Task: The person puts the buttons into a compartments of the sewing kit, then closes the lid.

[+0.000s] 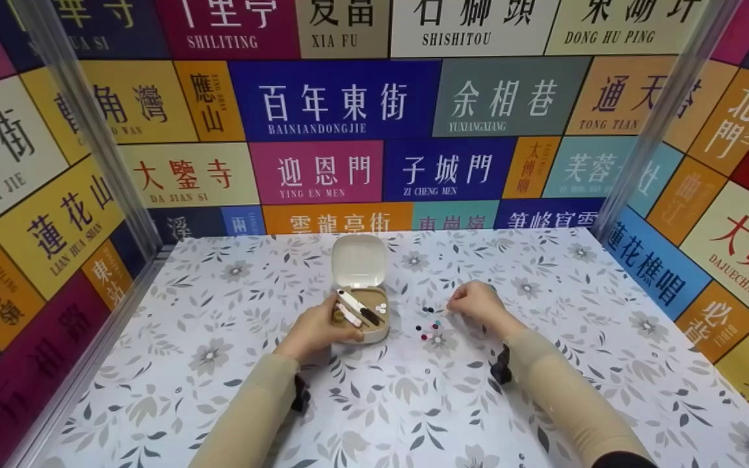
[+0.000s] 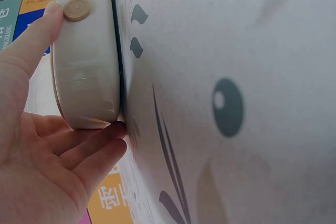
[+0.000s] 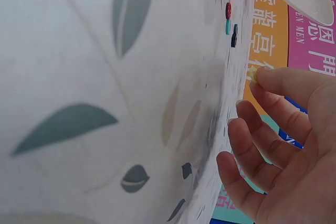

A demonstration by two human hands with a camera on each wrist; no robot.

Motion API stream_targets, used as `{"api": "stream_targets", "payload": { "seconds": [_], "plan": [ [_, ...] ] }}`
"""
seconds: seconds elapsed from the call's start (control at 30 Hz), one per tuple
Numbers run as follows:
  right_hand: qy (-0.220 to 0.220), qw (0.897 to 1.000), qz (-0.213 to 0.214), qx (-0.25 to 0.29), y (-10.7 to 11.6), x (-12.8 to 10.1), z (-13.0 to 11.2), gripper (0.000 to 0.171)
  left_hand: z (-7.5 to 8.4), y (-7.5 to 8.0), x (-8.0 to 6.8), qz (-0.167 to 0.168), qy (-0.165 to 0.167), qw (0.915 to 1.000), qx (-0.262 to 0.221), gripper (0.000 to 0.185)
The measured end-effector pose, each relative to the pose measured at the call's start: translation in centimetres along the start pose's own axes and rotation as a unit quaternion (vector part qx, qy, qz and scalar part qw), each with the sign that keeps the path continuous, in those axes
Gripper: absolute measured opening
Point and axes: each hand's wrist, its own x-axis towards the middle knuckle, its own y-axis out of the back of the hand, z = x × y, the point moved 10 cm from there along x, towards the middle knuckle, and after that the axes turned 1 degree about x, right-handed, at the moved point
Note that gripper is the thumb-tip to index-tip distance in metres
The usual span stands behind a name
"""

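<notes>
A cream box (image 1: 376,335) stands on the table with its lid (image 1: 359,261) raised. My left hand (image 1: 316,330) grips the box from its left side. In the left wrist view, the thumb lies beside a tan button-shaped knob (image 2: 76,9), and the fingers reach along the box's other side. Inside the box are pale and dark stick-shaped items (image 1: 357,307) and small white discs (image 1: 381,307). Right of the box, my right hand (image 1: 478,304) pinches a tiny yellowish piece (image 3: 253,74) between thumb and forefinger, above the table. Its kind is unclear.
Several small dark, red and teal buttons lie on the table between the box and my right hand, among them a red one (image 3: 228,10) and a dark one (image 3: 234,35). A floral cloth (image 1: 212,396) covers the table. Sign-printed walls (image 1: 335,97) enclose its back and sides.
</notes>
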Motion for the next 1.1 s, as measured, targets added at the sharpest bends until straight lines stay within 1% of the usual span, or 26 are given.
{"api": "stream_targets", "payload": {
  "seconds": [0.17, 0.3, 0.47, 0.63, 0.87, 1.1],
  "plan": [
    [0.006, 1.000, 0.008, -0.001, 0.3, 0.1, -0.1, 0.009, 0.0, -0.1, 0.0, -0.001, 0.005, 0.9999, -0.010, 0.114],
    [0.012, 1.000, 0.002, 0.000, 0.4, 0.2, -0.3, 0.010, -0.1, -0.2, -0.1, -0.003, 0.008, 0.9998, -0.020, 0.115],
    [0.007, 1.000, -0.005, 0.005, 0.5, 0.3, -0.3, 0.011, 0.0, -0.1, -0.2, 0.000, 0.007, 0.9997, -0.021, 0.115],
    [0.013, 1.000, -0.002, 0.005, 0.6, 0.2, -0.5, 0.011, -0.1, -0.1, -0.2, -0.003, 0.012, 0.9997, -0.020, 0.117],
    [0.031, 1.000, 0.003, -0.003, 0.8, 0.2, -0.8, 0.010, 0.7, 0.2, -0.2, 0.006, -0.023, 0.9995, 0.019, 0.112],
    [0.031, 0.999, -0.001, 0.015, 0.9, 0.3, -1.1, 0.010, 0.2, -0.1, -0.2, -0.003, 0.001, 1.0000, 0.002, 0.115]
  ]
}}
